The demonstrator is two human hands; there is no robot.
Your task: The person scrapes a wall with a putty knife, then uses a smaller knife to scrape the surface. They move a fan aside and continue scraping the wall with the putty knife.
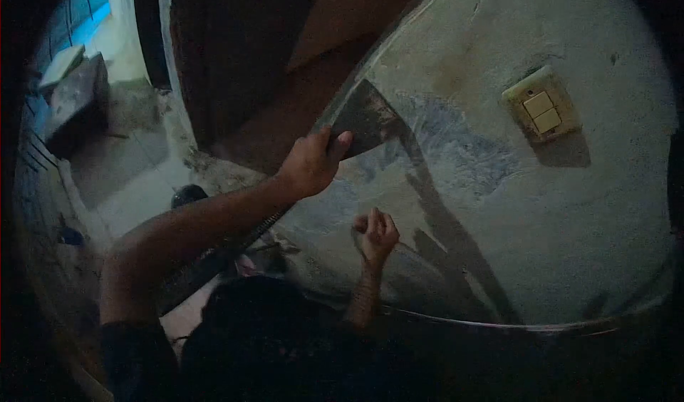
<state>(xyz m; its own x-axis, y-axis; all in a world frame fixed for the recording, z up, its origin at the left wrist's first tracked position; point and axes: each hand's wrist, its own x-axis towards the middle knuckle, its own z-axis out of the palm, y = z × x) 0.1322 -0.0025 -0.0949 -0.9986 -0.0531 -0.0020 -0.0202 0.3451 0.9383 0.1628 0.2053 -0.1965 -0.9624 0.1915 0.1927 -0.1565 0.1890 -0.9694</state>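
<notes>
My left hand [311, 163] reaches out to the wall's edge, its fingers and thumb closed on a dark, flat, rectangular sheet [367, 120]. The sheet lies against or close over the wall, its far right corner by a rough grey-white patch [463, 149]. Lower down and to the right, my right hand [377, 236] is near the wall with its fingers curled in; anything inside them is hidden. Shadows of my arms fall across the pale wall [541, 238].
A yellowed switch plate [543, 106] with two rockers is on the wall at the right. Brown door-like panels [285, 67] stand beyond the wall's edge. At the far left, a dark block [77, 106] sits on the floor [142, 184].
</notes>
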